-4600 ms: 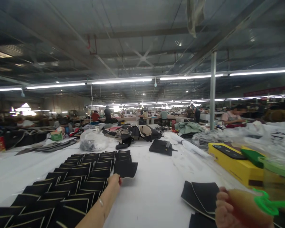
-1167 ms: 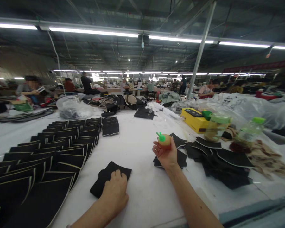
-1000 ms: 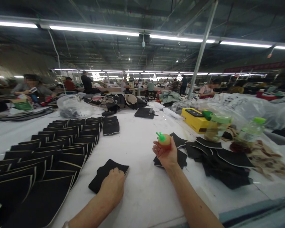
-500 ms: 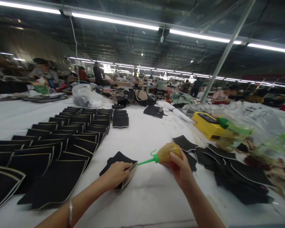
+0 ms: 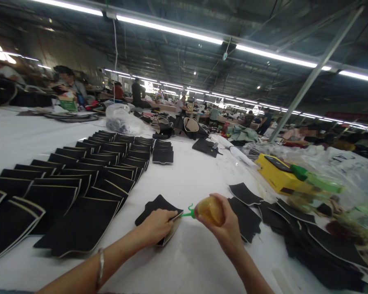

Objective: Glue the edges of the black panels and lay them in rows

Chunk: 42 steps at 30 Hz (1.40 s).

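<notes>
My left hand [image 5: 160, 223] grips a black fabric piece [image 5: 155, 206] near its right corner, thumb and fingers closed on it. Its edge is parted a little there, and a paler inner face shows underneath. In my right hand [image 5: 225, 222] is a squeeze bottle [image 5: 209, 210] of yellowish-brown liquid, held on its side. The bottle's green nozzle [image 5: 188, 214] points left and its tip meets the fabric's corner, partly hidden at the edge. Close behind my right hand lie loose black fabric pieces [image 5: 245, 218].
Overlapping rows of pale-edged black pieces [image 5: 86, 208] cover the white table's left side [image 5: 18, 134]. A yellow box [image 5: 276, 175] stands at right, beside clear plastic bags [image 5: 340, 157] and a dark pile of pieces [image 5: 319, 253]. Several people sit or stand farther back.
The bottle has moved in closer to the fabric's corner, its nozzle tip now at the edge, and my right fingers wrap further round it. The whole view has shifted slightly.
</notes>
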Each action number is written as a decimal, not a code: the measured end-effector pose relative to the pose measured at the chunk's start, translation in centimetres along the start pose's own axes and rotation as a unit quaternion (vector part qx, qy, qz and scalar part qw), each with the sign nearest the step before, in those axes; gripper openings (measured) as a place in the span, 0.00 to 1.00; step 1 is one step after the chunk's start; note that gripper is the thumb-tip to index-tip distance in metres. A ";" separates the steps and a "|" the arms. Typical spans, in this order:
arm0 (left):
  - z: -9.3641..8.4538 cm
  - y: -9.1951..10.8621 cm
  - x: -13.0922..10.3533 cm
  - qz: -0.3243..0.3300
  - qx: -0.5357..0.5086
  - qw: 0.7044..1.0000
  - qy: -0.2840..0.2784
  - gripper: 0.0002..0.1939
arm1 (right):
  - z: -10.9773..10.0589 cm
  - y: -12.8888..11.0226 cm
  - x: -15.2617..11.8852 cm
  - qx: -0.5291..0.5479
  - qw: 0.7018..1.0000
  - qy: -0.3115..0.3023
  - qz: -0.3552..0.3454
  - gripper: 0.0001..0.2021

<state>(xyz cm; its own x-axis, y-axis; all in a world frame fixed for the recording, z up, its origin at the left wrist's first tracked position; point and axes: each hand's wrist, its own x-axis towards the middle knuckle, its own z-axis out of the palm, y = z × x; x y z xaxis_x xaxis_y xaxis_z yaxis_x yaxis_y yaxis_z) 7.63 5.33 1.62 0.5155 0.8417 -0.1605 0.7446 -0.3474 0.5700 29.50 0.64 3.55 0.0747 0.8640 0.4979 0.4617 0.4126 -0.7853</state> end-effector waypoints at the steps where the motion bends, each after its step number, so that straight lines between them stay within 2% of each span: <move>1: 0.0 0.1 -0.1 0.001 -0.003 1.000 -0.001 0.28 | 0.1 0.1 0.1 -0.006 1.000 -0.004 -0.005 0.26; 10: -0.1 0.6 -0.2 -0.009 -0.005 1.000 -0.002 0.26 | 0.3 0.1 0.0 -0.050 0.997 -0.037 -0.048 0.27; 13: 0.0 0.7 -0.2 -0.014 0.005 1.000 -0.002 0.26 | 0.2 -0.1 0.1 -0.024 0.998 -0.054 -0.018 0.25; 16: 0.1 0.7 -0.3 -0.012 0.019 1.000 0.001 0.26 | 0.1 0.0 0.5 -0.010 0.999 -0.043 0.009 0.25; 20: 0.1 0.8 -0.4 -0.008 0.040 0.999 0.001 0.28 | 0.0 0.2 0.5 -0.017 1.000 -0.024 0.006 0.25; 26: 0.2 0.7 -0.3 -0.002 0.054 0.999 -0.001 0.28 | -0.2 0.5 -0.1 0.020 0.998 -0.054 0.027 0.26; 31: 0.2 0.8 -0.4 -0.009 0.052 0.999 0.000 0.29 | -0.3 1.1 -0.1 0.016 0.999 -0.019 0.024 0.26; 36: 0.2 0.9 -0.5 -0.016 0.054 0.998 -0.004 0.29 | -0.3 1.1 -0.5 0.074 0.995 -0.059 0.044 0.25; 42: 0.5 0.5 -0.3 -0.007 0.054 0.998 -0.007 0.28 | -0.3 1.1 -0.8 0.100 0.992 -0.037 0.064 0.25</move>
<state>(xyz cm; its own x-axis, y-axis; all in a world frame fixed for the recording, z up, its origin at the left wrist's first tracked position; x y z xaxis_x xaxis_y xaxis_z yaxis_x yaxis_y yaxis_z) 8.05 4.66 1.53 0.5105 0.8411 -0.1790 0.7925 -0.3794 0.4774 30.19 0.26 2.42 0.0530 0.9285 0.3674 0.2676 0.3413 -0.9011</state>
